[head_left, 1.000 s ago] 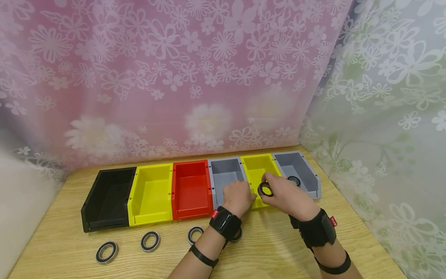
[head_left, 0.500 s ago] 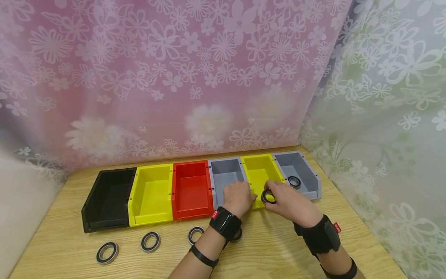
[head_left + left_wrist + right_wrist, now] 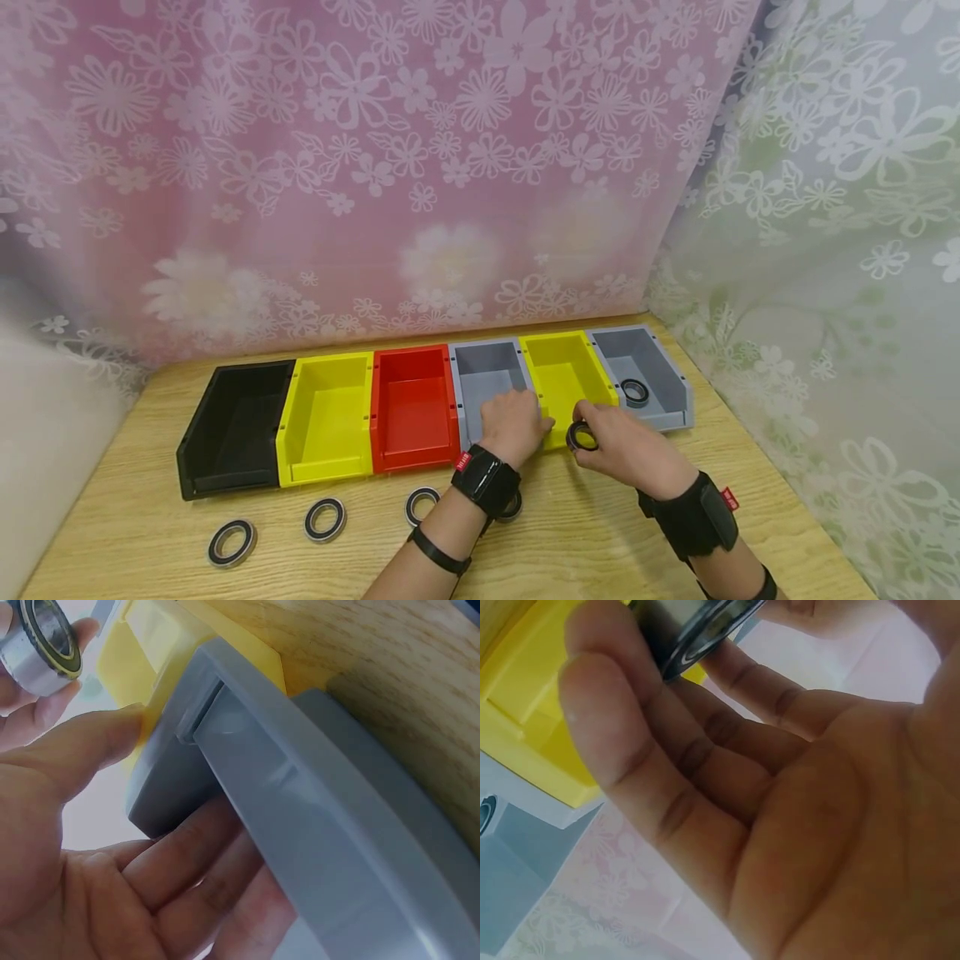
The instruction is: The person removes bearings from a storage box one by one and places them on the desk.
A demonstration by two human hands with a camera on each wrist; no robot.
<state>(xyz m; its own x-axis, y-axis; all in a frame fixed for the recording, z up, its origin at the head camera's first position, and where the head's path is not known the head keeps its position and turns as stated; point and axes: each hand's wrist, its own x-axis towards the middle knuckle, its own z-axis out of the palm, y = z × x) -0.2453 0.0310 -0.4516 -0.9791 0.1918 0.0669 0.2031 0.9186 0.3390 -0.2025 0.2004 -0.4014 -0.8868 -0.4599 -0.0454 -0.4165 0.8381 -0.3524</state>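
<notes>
In the head view my right hand [image 3: 633,446] pinches a ball bearing [image 3: 572,437] with a dark seal and metal outer ring, in front of a yellow bin [image 3: 558,367]. The right wrist view shows the same bearing [image 3: 682,630] at the fingertips. My left hand [image 3: 513,425] grips the front of the grey bin [image 3: 487,379] beside it. In the left wrist view several fingers [image 3: 195,855] curl against that grey bin, while the thumb touches the yellow wall. Another bearing [image 3: 636,403] lies inside the far-right grey bin [image 3: 663,396].
Left of the grey bin stand a red bin [image 3: 416,408], another yellow bin [image 3: 330,408] and a black bin [image 3: 240,425]. Several bearings lie on the wooden table [image 3: 577,558], including one [image 3: 213,550] at far left and one [image 3: 513,508] partly hidden by my left wrist. Patterned curtains [image 3: 375,167] hang behind.
My right hand has moved slightly toward me and to the right with the bearing, away from over the yellow bin. My left hand has stayed in place.
</notes>
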